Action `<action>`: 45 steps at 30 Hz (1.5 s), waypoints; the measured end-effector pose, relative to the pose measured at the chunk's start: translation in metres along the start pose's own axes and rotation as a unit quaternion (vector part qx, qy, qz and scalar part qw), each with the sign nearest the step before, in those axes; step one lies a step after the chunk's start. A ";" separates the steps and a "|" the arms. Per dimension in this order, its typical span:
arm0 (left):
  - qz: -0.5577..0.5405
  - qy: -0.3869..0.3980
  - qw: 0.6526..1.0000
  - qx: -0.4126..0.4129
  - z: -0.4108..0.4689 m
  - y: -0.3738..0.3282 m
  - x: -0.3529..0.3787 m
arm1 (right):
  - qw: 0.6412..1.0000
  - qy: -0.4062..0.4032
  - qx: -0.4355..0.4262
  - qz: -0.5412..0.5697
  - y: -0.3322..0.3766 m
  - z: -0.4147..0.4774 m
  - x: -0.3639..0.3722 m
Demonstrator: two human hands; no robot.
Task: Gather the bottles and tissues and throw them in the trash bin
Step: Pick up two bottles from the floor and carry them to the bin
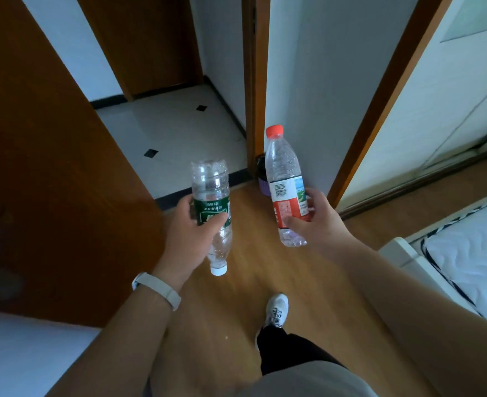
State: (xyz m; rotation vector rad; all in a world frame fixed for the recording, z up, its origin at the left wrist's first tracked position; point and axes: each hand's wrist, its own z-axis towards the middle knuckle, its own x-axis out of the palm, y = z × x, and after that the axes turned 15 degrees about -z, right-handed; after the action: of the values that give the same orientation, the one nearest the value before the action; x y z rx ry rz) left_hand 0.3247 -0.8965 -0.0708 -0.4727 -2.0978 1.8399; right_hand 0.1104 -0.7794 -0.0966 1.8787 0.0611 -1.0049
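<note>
Over wood floor (230,305), left grip (190,233) clasps 1 green-label bottle (212,196), right grip (319,222) 1 red-capped bottle (283,173).

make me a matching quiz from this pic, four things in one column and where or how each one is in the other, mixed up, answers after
Things:
1 green-label bottle
2 red-label bottle
3 trash bin
4 wristband

Place or state:
a standing by the door frame
b held cap up in the right hand
c strapped round the left forearm
d held cap down in the left hand

Pairs: 1-d, 2-b, 3-a, 4-c
</note>
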 end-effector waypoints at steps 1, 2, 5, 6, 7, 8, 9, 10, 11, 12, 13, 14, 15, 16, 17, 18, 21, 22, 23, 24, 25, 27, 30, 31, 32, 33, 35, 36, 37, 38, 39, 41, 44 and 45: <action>0.002 0.000 1.000 -0.002 0.016 0.000 0.002 | 1.000 0.003 0.000 0.004 0.001 0.016 0.003; 0.007 0.001 1.000 -0.003 0.033 -0.002 0.005 | 1.000 0.003 0.000 0.009 0.002 0.033 0.005; 0.024 0.007 1.000 -0.008 0.087 -0.009 0.018 | 1.000 0.003 0.001 0.025 0.006 0.083 0.003; 0.030 0.009 0.999 -0.012 0.106 -0.012 0.024 | 1.000 0.002 0.005 0.028 0.006 0.100 0.000; 0.038 0.012 0.999 -0.015 0.125 -0.015 0.031 | 1.000 0.001 0.009 0.030 0.006 0.116 -0.004; 0.045 0.013 0.999 -0.017 0.139 -0.018 0.038 | 0.999 0.001 0.013 0.029 0.006 0.129 -0.008; 0.050 0.016 0.998 -0.016 0.158 -0.020 0.048 | 0.999 -0.002 0.018 0.027 0.004 0.146 -0.015; 0.055 0.020 0.998 -0.014 0.174 -0.023 0.057 | 0.999 -0.005 0.021 0.025 0.002 0.161 -0.022; 0.059 0.022 0.998 -0.012 0.183 -0.025 0.064 | 1.000 -0.008 0.021 0.022 0.002 0.170 -0.028; 0.059 0.028 0.998 -0.010 0.197 -0.027 0.075 | 0.999 -0.014 0.023 0.021 0.000 0.183 -0.038; 0.060 0.034 0.998 -0.009 0.212 -0.027 0.086 | 0.999 -0.020 0.025 0.016 -0.003 0.197 -0.048; 0.062 0.042 0.997 -0.008 0.224 -0.028 0.096 | 0.999 -0.026 0.024 0.011 -0.005 0.208 -0.056; 0.065 0.050 0.997 -0.010 0.235 -0.030 0.106 | 0.999 -0.033 0.026 0.010 -0.007 0.215 -0.063; 0.070 0.067 0.995 -0.015 0.248 -0.030 0.118 | 0.998 -0.044 0.039 0.018 -0.013 0.225 -0.071; 0.074 0.083 0.994 -0.018 0.259 -0.029 0.126 | 0.997 -0.049 0.051 0.025 -0.019 0.231 -0.076; 0.074 0.087 0.993 -0.018 0.261 -0.028 0.128 | 0.997 -0.045 0.054 0.030 -0.022 0.232 -0.076; 0.086 0.107 0.990 -0.015 0.290 -0.028 0.145 | 0.995 -0.055 0.078 0.035 -0.033 0.243 -0.082; 0.090 0.119 0.989 -0.016 0.303 -0.027 0.151 | 0.993 -0.062 0.089 0.037 -0.035 0.250 -0.084; 0.090 0.134 0.987 -0.019 0.317 -0.025 0.158 | 0.991 -0.072 0.102 0.042 -0.039 0.256 -0.085; 0.088 0.150 0.984 -0.023 0.328 -0.022 0.164 | 0.989 -0.081 0.115 0.048 -0.042 0.262 -0.084; 0.086 0.164 0.982 -0.026 0.338 -0.019 0.169 | 0.987 -0.091 0.126 0.048 -0.044 0.267 -0.083; 0.090 0.187 0.978 -0.025 0.363 -0.010 0.177 | 0.982 -0.110 0.146 0.042 -0.045 0.279 -0.079; 0.085 0.239 0.967 -0.038 0.408 -0.004 0.190 | 0.973 -0.129 0.184 0.047 -0.037 0.300 -0.075; 0.082 0.260 0.961 -0.040 0.423 -0.003 0.195 | 0.969 -0.143 0.197 0.049 -0.034 0.308 -0.074; 0.082 0.281 0.955 -0.044 0.440 -0.003 0.199 | 0.963 -0.158 0.210 0.052 -0.031 0.317 -0.072; 0.085 0.300 0.949 -0.049 0.457 -0.004 0.201 | 0.959 -0.168 0.224 0.052 -0.026 0.327 -0.069; 0.090 0.334 0.936 -0.057 0.494 -0.006 0.204 | 0.946 -0.187 0.258 0.054 -0.018 0.343 -0.061; 0.094 0.351 0.930 -0.056 0.514 -0.006 0.206 | 0.939 -0.198 0.275 0.052 -0.014 0.352 -0.055; 0.098 0.363 0.925 -0.054 0.534 -0.005 0.207 | 0.934 -0.204 0.288 0.047 -0.011 0.360 -0.049; 0.102 0.372 0.921 -0.057 0.553 -0.002 0.208 | 0.931 -0.206 0.298 0.042 -0.009 0.370 -0.042; 0.106 0.382 0.916 -0.061 0.571 0.002 0.209 | 0.928 -0.208 0.307 0.038 -0.007 0.379 -0.036; 0.119 0.399 0.906 -0.074 0.598 0.011 0.212 | 0.917 -0.217 0.331 0.046 -0.003 0.393 -0.023; 0.115 0.394 0.907 -0.094 0.627 0.032 0.219 | 0.905 -0.215 0.362 0.057 -0.006 0.406 -0.008; 0.120 0.395 0.905 -0.104 0.634 0.040 0.223 | 0.899 -0.219 0.376 0.056 -0.009 0.409 -0.005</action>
State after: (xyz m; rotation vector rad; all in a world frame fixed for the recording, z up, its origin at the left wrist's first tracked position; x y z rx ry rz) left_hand -0.1522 -1.3567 -0.1876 -1.3222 -1.6915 1.1964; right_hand -0.1470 -1.0869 -0.1781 2.2301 -0.7987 -1.4801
